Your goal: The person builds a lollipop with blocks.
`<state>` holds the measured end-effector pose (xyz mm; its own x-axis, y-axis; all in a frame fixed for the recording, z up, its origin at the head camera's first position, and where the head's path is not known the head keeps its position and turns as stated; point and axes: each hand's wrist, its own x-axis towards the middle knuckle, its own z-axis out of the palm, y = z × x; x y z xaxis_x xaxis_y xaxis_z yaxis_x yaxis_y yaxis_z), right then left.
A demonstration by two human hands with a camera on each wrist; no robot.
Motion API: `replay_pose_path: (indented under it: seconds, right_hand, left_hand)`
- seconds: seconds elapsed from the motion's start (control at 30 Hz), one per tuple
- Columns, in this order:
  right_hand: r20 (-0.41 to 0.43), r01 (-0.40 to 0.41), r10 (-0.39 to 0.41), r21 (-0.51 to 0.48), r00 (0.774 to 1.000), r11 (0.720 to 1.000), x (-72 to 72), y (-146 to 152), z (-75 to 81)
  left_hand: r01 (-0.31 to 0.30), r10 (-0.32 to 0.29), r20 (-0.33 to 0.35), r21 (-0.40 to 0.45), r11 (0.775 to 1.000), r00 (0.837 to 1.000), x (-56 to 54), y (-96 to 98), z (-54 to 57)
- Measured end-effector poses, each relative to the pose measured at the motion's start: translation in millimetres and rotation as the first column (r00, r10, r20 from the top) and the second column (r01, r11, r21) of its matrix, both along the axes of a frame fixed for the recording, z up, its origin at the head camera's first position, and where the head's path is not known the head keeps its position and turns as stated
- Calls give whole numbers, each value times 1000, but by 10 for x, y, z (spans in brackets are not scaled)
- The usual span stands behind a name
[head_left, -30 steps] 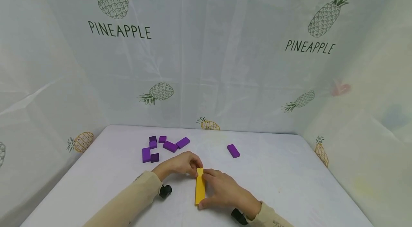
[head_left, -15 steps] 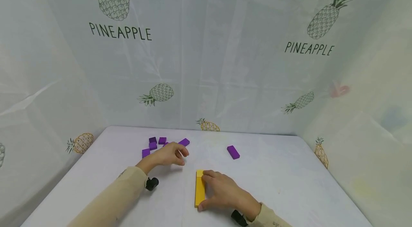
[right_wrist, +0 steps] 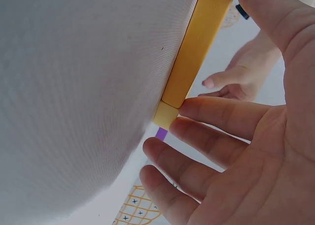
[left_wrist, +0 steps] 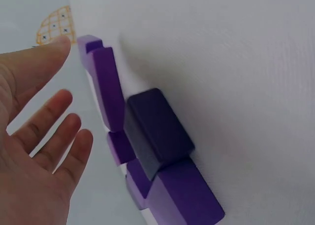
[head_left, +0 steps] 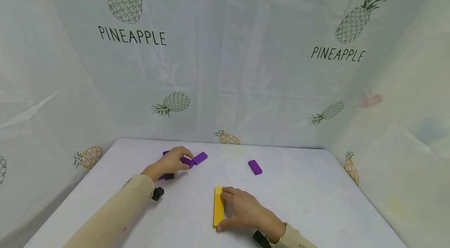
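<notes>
My left hand [head_left: 173, 161] reaches over the purple blocks at the back left, its thumb and fingers spread around one oblong purple block [head_left: 188, 162]. In the left wrist view the fingers are apart and extended, with a gap between them and the long purple block [left_wrist: 109, 89]. My right hand [head_left: 242, 209] rests beside a long yellow block [head_left: 218, 212] with a short yellow block [head_left: 218, 190] set against its far end. The right thumb touches the near end; the fingertips [right_wrist: 189, 107] lie along the side by the joint.
Another oblong purple block [head_left: 200, 158] lies just right of the left hand. One purple block [head_left: 254, 167] lies alone farther right. Several more, including a dark purple block [left_wrist: 160, 126], are partly hidden under the left hand. A pineapple-print curtain [head_left: 225, 64] surrounds the white table [head_left: 299, 185].
My left hand has let go of the short yellow block and moved back and left to the purple blocks. The right hand and the yellow blocks have stayed in place.
</notes>
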<state>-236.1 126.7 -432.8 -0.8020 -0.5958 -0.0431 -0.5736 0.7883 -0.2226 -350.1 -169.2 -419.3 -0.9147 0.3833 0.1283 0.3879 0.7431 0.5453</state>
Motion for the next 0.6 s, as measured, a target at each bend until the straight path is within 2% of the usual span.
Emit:
replay_pose_path:
  seconds: [0.3, 0.6]
  right_hand:
    - [-13, -10, 10, -1, 1000, 1000, 5, -1, -3]
    - [3, 7, -7, 13, 1000, 1000, 2, -10, 7]
  left_hand:
    - [-29, 26, -31, -104, 994, 999, -1, -11, -21]
    - [-17, 13, -32, -113, 993, 999, 14, -34, -41]
